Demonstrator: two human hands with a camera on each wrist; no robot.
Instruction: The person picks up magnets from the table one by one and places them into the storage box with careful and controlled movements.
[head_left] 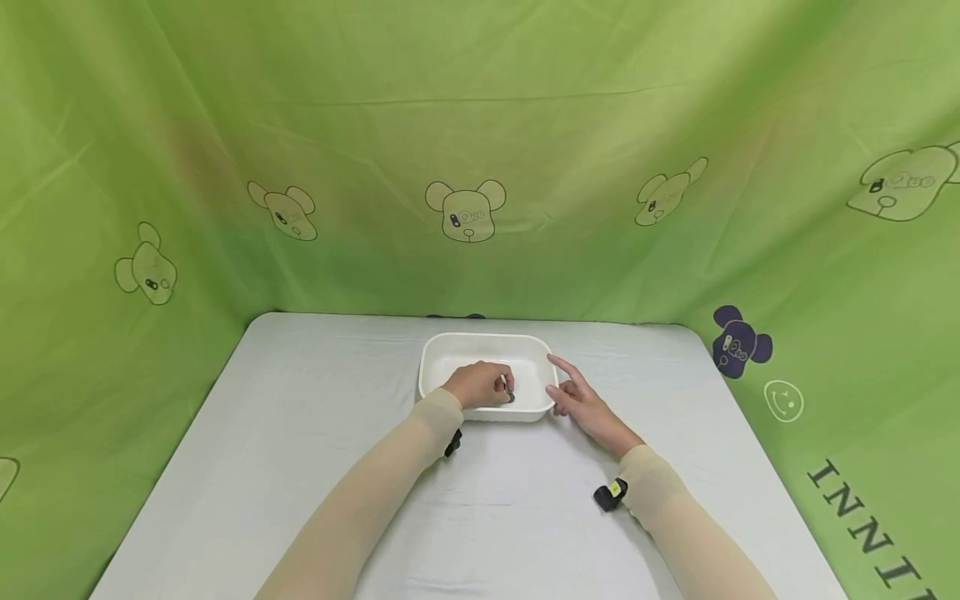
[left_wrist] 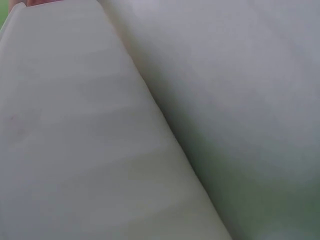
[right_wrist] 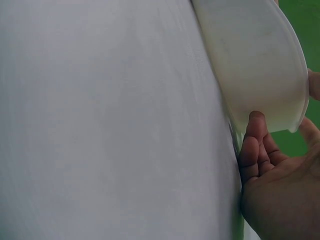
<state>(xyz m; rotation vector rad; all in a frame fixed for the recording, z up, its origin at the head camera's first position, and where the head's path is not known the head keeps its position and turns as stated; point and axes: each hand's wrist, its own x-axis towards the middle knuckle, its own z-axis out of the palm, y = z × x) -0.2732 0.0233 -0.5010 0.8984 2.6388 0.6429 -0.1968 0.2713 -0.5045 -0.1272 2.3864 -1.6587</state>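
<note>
A white rectangular basin (head_left: 447, 351) with rounded corners stands toward the back of the table. My left hand (head_left: 481, 384) reaches over its near rim, fingers bent down inside, thumb and fingertips pinching a small dark, roundish piece (head_left: 512, 397); its kind is too small to make out. At the basin's right end is my right hand (head_left: 588, 408), thumb over the rim and fingers against the outer wall. The right wrist view shows those fingertips (right_wrist: 257, 120) low on the end wall. Mostly the basin's outer side (left_wrist: 90, 130) fills the left wrist view.
A pale cloth covers the table (head_left: 300, 467), its far edge just behind the basin. Green curtains (head_left: 465, 108) with bear-head drawings hang at the back and both sides. Each wrist carries a small black camera (head_left: 609, 496).
</note>
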